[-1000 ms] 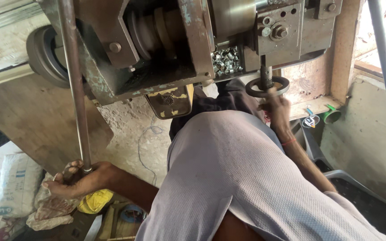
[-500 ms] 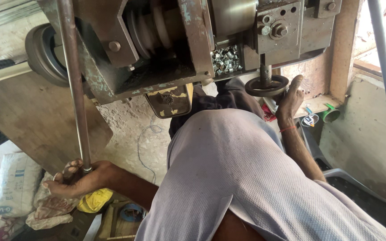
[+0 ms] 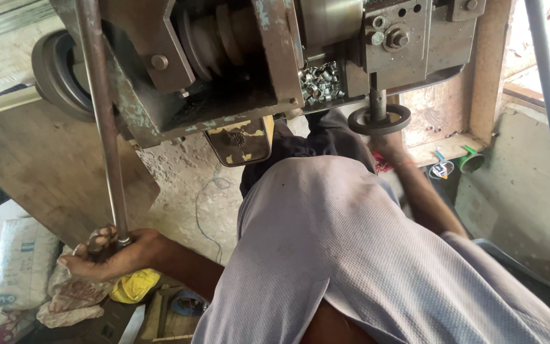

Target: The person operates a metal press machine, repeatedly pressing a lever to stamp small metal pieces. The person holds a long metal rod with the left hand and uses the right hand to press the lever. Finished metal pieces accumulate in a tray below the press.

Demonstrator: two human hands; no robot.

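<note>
Workshop, heavy metal machine (image 3: 256,57), handwheel (image 3: 379,120), metal shavings (image 3: 318,81)

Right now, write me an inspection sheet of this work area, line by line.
Surface: rough concrete floor under the machine, dusty and scuffed.
Job's things: long metal rod running down from the machine; small black handwheel on a short shaft at its underside.
Clutter: pile of small metal pieces in the machine; printed sacks, yellow cloth, green funnel-like thing.
Grips: left hand closed round the rod's lower end; right hand just below the handwheel, blurred, contact unclear.
Cables: thin blue wire lying on the floor.
Surroundings: second rod at right; wooden post.
</note>
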